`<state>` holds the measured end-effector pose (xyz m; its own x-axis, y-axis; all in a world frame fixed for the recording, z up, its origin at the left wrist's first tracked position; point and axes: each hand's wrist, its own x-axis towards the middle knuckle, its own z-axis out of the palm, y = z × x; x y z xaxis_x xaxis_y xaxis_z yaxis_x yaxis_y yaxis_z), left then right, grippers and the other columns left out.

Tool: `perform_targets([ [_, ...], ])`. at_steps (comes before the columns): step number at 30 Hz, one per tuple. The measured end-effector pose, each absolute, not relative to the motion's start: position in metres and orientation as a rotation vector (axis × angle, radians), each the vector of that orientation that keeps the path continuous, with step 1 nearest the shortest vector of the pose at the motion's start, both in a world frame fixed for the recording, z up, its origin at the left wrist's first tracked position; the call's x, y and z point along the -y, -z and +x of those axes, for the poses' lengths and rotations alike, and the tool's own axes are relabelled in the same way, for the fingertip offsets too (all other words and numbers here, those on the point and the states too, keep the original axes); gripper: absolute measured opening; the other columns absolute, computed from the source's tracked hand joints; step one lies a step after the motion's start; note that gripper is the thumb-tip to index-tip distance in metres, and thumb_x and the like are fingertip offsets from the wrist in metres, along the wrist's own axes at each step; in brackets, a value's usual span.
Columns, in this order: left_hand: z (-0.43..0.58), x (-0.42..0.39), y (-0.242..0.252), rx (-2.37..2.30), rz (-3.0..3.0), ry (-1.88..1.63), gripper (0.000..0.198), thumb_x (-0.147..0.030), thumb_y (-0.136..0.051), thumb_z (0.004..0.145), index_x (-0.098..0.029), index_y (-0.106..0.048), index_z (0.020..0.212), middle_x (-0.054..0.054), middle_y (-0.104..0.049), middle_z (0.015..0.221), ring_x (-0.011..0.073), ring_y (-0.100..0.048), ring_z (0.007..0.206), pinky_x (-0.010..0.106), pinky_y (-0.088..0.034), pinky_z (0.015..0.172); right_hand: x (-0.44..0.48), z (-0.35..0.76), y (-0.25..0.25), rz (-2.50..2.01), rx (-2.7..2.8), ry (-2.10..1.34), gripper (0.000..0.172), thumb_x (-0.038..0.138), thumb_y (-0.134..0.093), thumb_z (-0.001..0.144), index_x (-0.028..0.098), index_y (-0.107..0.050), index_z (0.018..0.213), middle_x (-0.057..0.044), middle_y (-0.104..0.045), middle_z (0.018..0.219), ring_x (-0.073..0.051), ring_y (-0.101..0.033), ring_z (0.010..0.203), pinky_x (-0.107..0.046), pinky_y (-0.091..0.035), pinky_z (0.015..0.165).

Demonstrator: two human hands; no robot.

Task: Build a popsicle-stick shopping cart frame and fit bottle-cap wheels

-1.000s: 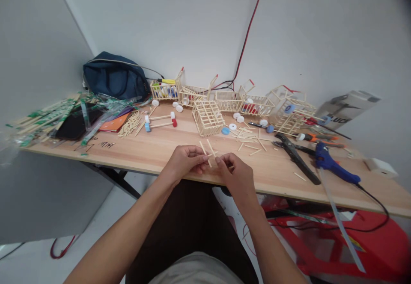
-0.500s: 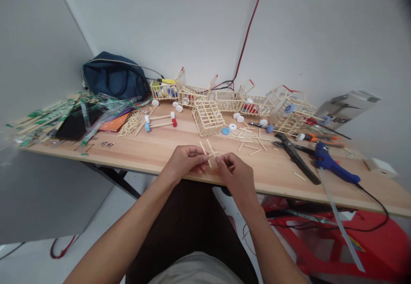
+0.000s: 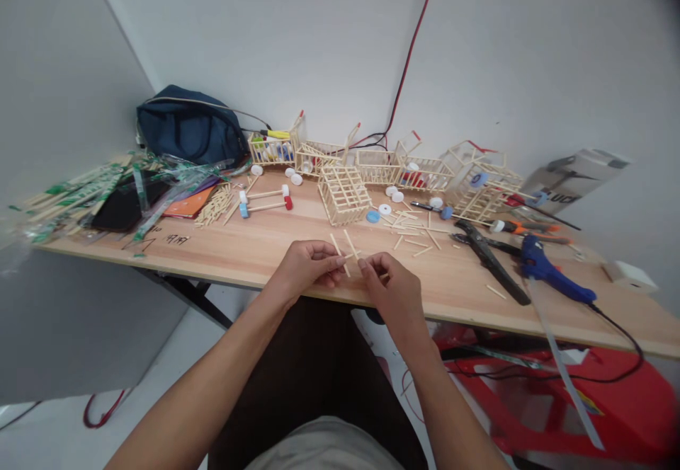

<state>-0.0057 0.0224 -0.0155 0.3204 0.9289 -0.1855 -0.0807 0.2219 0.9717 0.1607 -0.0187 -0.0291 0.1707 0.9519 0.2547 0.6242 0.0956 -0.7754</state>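
Between thumb and fingers, my left hand (image 3: 314, 263) pinches a thin wooden stick (image 3: 336, 245) near the table's front edge. My right hand (image 3: 390, 280) pinches a second stick (image 3: 350, 243) beside it, slanting the same way. A short crosspiece shows between the two sticks; whether it is joined to both I cannot tell. Just beyond my hands stands a cage-like stick basket (image 3: 344, 196). Loose cut sticks (image 3: 409, 224) lie to its right, with a blue bottle cap (image 3: 372, 216) and a white cap (image 3: 384, 209) nearby.
Several small stick carts (image 3: 376, 167) line the wall. At right lie black cutters (image 3: 491, 265) and a blue glue gun (image 3: 555, 270) with its cord. A dark blue bag (image 3: 191, 127), wrapped stick bundles (image 3: 79, 194) and two axles with cap wheels (image 3: 265, 205) are on the left.
My right hand has shifted very slightly to the right with its stick. My left hand keeps its place, and the things on the table are unmoved.
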Motion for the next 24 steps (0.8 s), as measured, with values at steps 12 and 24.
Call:
perform_targets([
  [12, -0.006, -0.023, 0.017, -1.005, 1.137, -0.868, 0.044, -0.045, -0.082, 0.058, -0.010, -0.064, 0.077, 0.002, -0.066, 0.061, 0.0069, -0.057, 0.048, 0.017, -0.048, 0.048, -0.002, 0.181, 0.033, -1.977, 1.746, -0.099, 0.021, 0.036, -0.052, 0.088, 0.021, -0.054, 0.074, -0.002, -0.062, 0.075, -0.017, -0.052, 0.072, -0.027, -0.025, 0.058],
  [24, -0.007, -0.024, 0.013, -0.966, 1.125, -0.848, 0.043, -0.043, -0.083, 0.057, -0.010, -0.064, 0.076, 0.001, -0.065, 0.058, 0.0059, -0.055, 0.045, 0.017, -0.046, 0.046, 0.003, 0.183, 0.026, -1.638, 1.640, -0.457, 0.026, 0.041, -0.046, 0.089, 0.020, -0.061, 0.083, -0.001, -0.063, 0.074, -0.015, -0.053, 0.065, -0.026, -0.037, 0.062],
])
